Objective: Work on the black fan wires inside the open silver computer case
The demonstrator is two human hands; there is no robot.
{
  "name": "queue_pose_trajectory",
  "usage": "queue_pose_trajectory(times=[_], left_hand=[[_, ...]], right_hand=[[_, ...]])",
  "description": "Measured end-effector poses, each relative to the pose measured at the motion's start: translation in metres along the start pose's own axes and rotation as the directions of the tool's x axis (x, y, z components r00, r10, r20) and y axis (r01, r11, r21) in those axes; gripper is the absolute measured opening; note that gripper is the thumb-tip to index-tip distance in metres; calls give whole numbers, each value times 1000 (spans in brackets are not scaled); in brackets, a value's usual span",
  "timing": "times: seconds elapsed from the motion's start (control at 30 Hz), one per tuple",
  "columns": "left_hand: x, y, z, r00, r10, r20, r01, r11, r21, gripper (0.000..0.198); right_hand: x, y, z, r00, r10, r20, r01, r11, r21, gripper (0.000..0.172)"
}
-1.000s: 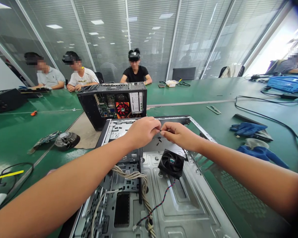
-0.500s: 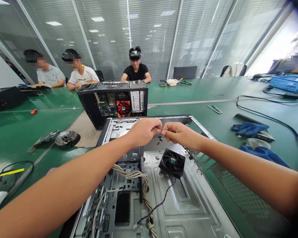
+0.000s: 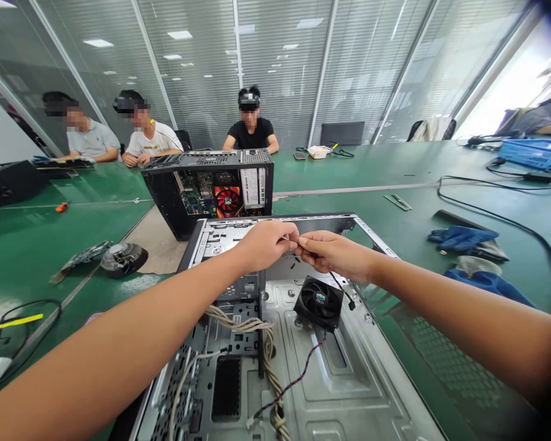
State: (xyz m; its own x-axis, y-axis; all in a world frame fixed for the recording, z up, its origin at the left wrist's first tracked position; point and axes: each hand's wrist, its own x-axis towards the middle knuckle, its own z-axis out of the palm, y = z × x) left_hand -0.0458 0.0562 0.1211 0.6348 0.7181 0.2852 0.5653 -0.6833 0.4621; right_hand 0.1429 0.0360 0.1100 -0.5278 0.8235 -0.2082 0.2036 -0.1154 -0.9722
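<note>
Over the far end of an opened computer case (image 3: 362, 367), my left hand (image 3: 272, 244) and my right hand (image 3: 333, 252) meet at the fingertips, both closed in a pinch. A thin dark cable (image 3: 337, 283) hangs from beneath my right hand, with a small black plug at its lower end. What lies between my left fingertips is too small and covered to name. Just below the hands, a black square cooling fan (image 3: 319, 303) rests on the case's metal floor. Its twisted red-and-blue lead runs down to a white plug. A beige cable bundle (image 3: 269, 343) lies left of the fan.
Behind the case stands a black computer tower (image 3: 165, 196) with its side off. A round heatsink fan (image 3: 123, 258) is on the left; blue gloves (image 3: 463, 240) and black cords (image 3: 500, 214) lie right. Three people sit across the green table (image 3: 349, 174).
The thin dark cable with its black plug now hangs below my right hand, where it did not show before. My right fingers have shifted slightly; the hands stay together.
</note>
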Motion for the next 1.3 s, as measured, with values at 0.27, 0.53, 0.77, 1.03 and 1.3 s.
queue_pose_trajectory(times=[0.27,0.53,0.77,1.03,1.3], left_hand=[[0,2,-3,1000,-19,21,21,997,-69,8],[0,1,-2,998,-67,-3,66,989,-135,6],[-1,-4,-3,996,-28,-86,18,994,-110,8],[0,1,-2,1000,-18,-19,19,999,50,9],[1,1,-1,999,-44,0,44,990,132,11]], right_hand=[[3,5,-5,996,-60,-64,52,991,-124,21],[1,3,-4,994,-61,-92,50,992,-113,20],[3,1,-2,987,-46,-156,29,994,-107,21],[2,2,-5,985,-71,-154,37,975,-218,15],[0,0,-5,974,-165,-155,97,922,-376,11]])
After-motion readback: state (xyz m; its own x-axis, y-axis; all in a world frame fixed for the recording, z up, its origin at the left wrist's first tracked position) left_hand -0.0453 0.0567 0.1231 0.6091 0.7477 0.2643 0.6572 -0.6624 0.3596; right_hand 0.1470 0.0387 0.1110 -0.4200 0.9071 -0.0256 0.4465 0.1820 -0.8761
